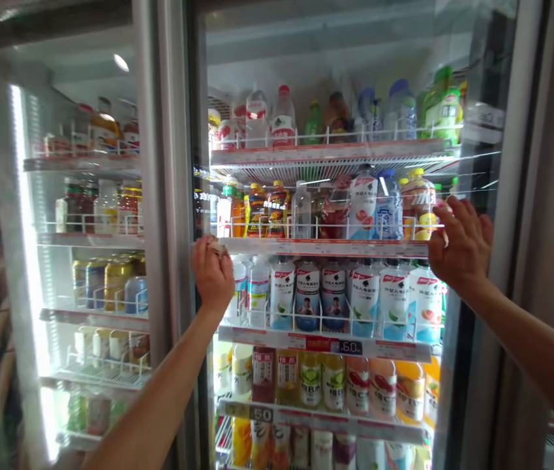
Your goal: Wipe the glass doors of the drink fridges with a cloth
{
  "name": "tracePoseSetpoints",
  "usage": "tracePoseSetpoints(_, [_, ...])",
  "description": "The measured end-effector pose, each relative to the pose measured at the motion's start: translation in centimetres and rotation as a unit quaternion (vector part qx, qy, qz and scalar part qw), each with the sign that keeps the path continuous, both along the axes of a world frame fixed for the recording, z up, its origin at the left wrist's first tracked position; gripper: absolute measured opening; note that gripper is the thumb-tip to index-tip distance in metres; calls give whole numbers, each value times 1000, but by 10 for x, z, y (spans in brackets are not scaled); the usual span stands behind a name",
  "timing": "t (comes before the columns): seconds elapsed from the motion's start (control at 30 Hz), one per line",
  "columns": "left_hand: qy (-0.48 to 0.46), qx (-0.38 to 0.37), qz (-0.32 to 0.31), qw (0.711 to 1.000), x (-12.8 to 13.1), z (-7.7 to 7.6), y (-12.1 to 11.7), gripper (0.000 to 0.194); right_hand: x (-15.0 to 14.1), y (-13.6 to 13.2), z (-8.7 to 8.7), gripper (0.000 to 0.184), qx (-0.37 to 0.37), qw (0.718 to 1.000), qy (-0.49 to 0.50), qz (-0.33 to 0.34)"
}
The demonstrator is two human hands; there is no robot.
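So the hands are well apart, both up at the fridge glass (320,39). Left hand (214,271) is curled around a little pale wad (218,247), too blurry to say what it is, near the door's left edge. Right hand (462,241) is open, fingers spread, over by the right edge; can't tell if it's actually touching. Behind the glass it's racks (325,247) of bottles (365,297), and there's another fridge section on the left with cans (114,286) and more bottles.

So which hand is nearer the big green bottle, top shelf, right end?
Right. Right hand is below the bottle; left hand is lower, far to its left.
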State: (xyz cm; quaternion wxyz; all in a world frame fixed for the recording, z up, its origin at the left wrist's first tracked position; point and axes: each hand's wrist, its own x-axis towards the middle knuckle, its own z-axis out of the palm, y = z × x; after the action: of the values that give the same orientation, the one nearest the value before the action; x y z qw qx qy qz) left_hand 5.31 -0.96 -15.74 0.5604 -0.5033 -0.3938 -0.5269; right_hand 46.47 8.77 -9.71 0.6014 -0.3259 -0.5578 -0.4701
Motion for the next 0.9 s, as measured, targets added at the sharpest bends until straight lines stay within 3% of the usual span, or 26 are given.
tracePoseSetpoints(0.03, [12, -2, -2, 1000, 9, -6, 2, 43, -1, -1, -1, 46, -9, 1000, 5, 0])
tracePoseSetpoints(0.1, [127, -39, -13, 991, 38, -29, 4, 40, -4, -3, -6, 47, -23, 1000, 21, 0])
tracePoseSetpoints(0.17, [282, -82, -26, 956, 60, -46, 4, 38, -5, -3, -13, 48, -32, 999, 32, 0])
tracePoseSetpoints(0.23, [330, -97, -28, 939, 58, -43, 2, 37, -5, -2, -19, 50, -33, 999, 28, 1])
tracePoseSetpoints(0.27, [286, -85, -24, 954, 47, -33, 1, 36, -4, -1, -21, 51, -32, 999, 22, 2])
tracePoseSetpoints(0.33, [106, -26, -15, 994, 21, -7, -1, 35, -3, 0, -23, 52, -26, 1000, 15, 4])
tracePoseSetpoints(0.4, [-18, 20, -13, 1000, 7, 10, 2, 39, -3, -1, -23, 52, -24, 1000, 12, 1])
tracePoseSetpoints(0.43, [-35, 22, -15, 999, 10, 11, 4, 41, -4, -1, -23, 52, -23, 1000, 12, -1])
tracePoseSetpoints(0.47, [-12, 10, -19, 1000, 19, 5, 6, 43, -4, -2, -22, 52, -23, 1000, 13, -3])
tracePoseSetpoints(0.53, [128, -41, -27, 990, 48, -18, 8, 44, -4, -3, -22, 51, -21, 1000, 13, -6])
tracePoseSetpoints(0.6, [303, -92, -36, 948, 69, -39, 8, 43, -4, -2, -22, 50, -15, 1000, 12, -8])
tracePoseSetpoints(0.63, [348, -106, -37, 931, 70, -43, 8, 42, -4, -2, -22, 50, -11, 1000, 11, -8])
tracePoseSetpoints(0.7, [297, -100, -29, 949, 53, -30, 5, 39, -4, -2, -22, 49, -3, 1000, 10, -7])
tracePoseSetpoints(0.77, [134, -49, -19, 990, 23, -1, 3, 40, -4, -2, -22, 49, -1, 1000, 10, -6])
tracePoseSetpoints(0.83, [14, 4, -16, 1000, 6, 22, 3, 43, -5, -2, -22, 50, -4, 1000, 14, -5])
tracePoseSetpoints(0.9, [16, 3, -18, 1000, 17, 21, 6, 45, -5, -3, -22, 50, -7, 1000, 19, -3])
